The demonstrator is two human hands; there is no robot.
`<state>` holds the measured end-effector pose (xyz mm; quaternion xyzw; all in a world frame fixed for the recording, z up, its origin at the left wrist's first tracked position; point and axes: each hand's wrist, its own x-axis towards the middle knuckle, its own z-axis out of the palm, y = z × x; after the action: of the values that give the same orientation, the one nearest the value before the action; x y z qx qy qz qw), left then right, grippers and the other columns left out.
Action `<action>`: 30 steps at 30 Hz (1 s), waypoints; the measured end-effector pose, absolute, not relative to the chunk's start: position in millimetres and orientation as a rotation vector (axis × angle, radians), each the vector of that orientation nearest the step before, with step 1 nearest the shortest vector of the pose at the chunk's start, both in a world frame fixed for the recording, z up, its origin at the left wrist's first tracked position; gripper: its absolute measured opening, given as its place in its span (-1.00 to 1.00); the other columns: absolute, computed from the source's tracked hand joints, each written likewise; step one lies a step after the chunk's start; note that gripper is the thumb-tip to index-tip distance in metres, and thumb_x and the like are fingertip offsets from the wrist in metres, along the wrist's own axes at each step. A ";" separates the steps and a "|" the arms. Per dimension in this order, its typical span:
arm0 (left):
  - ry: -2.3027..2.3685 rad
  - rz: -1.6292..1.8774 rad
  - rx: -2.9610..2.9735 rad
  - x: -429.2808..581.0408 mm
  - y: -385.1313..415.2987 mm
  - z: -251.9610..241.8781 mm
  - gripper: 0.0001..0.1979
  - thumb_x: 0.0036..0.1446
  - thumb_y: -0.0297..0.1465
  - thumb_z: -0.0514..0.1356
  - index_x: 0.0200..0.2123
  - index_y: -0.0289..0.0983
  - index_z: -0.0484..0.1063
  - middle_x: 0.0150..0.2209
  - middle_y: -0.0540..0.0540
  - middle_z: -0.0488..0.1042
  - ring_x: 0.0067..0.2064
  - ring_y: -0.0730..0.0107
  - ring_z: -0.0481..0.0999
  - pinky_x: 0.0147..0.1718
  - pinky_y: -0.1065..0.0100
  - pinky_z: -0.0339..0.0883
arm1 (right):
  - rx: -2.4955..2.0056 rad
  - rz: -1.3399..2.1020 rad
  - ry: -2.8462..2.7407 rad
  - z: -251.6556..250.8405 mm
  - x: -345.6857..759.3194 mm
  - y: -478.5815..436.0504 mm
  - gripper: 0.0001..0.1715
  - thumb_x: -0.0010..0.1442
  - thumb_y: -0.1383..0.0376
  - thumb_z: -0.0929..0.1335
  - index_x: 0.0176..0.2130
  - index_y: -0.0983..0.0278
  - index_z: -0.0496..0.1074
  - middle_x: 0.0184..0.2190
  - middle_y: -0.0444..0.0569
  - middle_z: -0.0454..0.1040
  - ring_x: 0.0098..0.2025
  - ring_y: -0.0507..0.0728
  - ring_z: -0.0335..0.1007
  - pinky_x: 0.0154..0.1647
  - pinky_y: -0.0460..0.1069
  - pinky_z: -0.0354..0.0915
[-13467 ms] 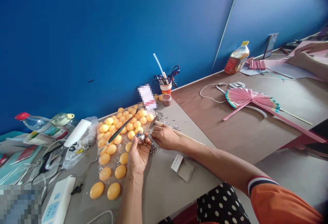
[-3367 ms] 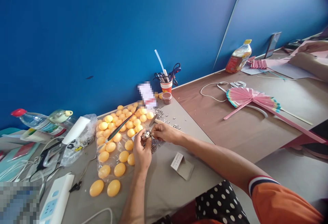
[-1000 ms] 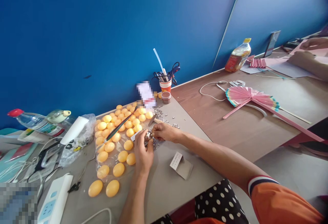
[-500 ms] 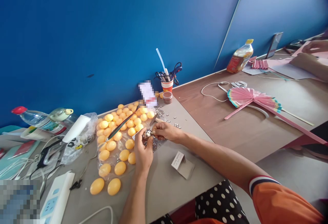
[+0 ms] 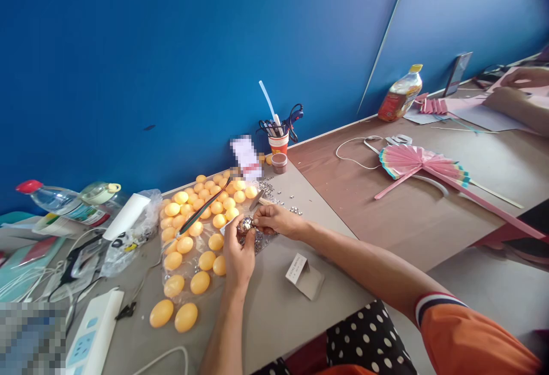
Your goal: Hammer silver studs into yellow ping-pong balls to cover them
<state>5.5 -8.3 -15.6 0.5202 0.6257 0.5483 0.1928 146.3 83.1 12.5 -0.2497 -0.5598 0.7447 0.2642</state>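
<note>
My left hand (image 5: 240, 255) is closed round a small ball (image 5: 246, 226) covered with shiny silver pieces. Against the ball's right side, my right hand (image 5: 274, 219) has its fingers pinched together. Whatever lies between those fingertips is too small to make out. Loose silver pieces (image 5: 295, 210) are scattered just beyond and under the hands. Left of them, many plain orange balls (image 5: 207, 260) rest on clear plastic. A long dark tool with a slim shaft (image 5: 201, 213) lies across these balls. Beyond my right hand is a hammer-like tool (image 5: 257, 199), partly covered.
A small open carton (image 5: 305, 276) lies near my right forearm. A cup of pens (image 5: 278, 143) and a small lidded tub (image 5: 279, 163) stand by the wall. Bottles (image 5: 64, 200), cables and a power strip (image 5: 92, 335) crowd the left. Rightward lies a pink paper fan (image 5: 422, 164); another person's hands (image 5: 514, 92) are beyond.
The view has shifted very slightly. Both hands keep nearly the same pose at the silver-covered ball. One orange ball at the front has rolled a little left and nearer.
</note>
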 end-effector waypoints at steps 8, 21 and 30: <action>1.598 1.546 1.137 6.2 -7.2 -9.7 -0.58 0.15 -0.23 0.24 0.07 -0.22 0.40 0.03 -0.21 0.52 0.03 0.11 0.52 0.04 0.12 0.41 | -0.636 2.103 -1.395 12.4 145.5 82.7 -0.54 -0.06 0.03 0.54 -0.47 0.31 0.37 -0.61 -0.20 0.34 -0.59 -0.07 0.11 -0.60 -0.10 -0.06; 1.578 1.540 1.184 0.1 -6.0 -19.2 -0.62 0.17 -0.29 0.19 0.06 -0.20 0.43 -0.03 -0.16 0.55 0.01 0.16 0.53 0.01 0.18 0.42 | -0.606 2.120 -1.416 6.0 144.8 84.6 -0.52 -0.06 0.00 0.54 -0.47 0.31 0.39 -0.62 -0.20 0.35 -0.59 -0.07 0.12 -0.60 -0.11 -0.04; 1.436 1.590 1.076 2.9 -4.2 -18.4 -0.69 0.09 -0.41 0.19 -0.05 -0.19 0.39 -0.12 -0.11 0.54 -0.07 0.23 0.54 -0.04 0.19 0.42 | -0.615 2.084 -1.534 11.5 146.8 82.3 -0.52 0.00 -0.01 0.51 -0.47 0.30 0.34 -0.62 -0.22 0.31 -0.58 -0.07 0.09 -0.55 -0.11 -0.01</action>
<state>2.9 -4.2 -18.4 0.4182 0.5581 0.6178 0.3633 146.8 82.3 11.5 -0.2244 -0.5599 0.7611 0.2385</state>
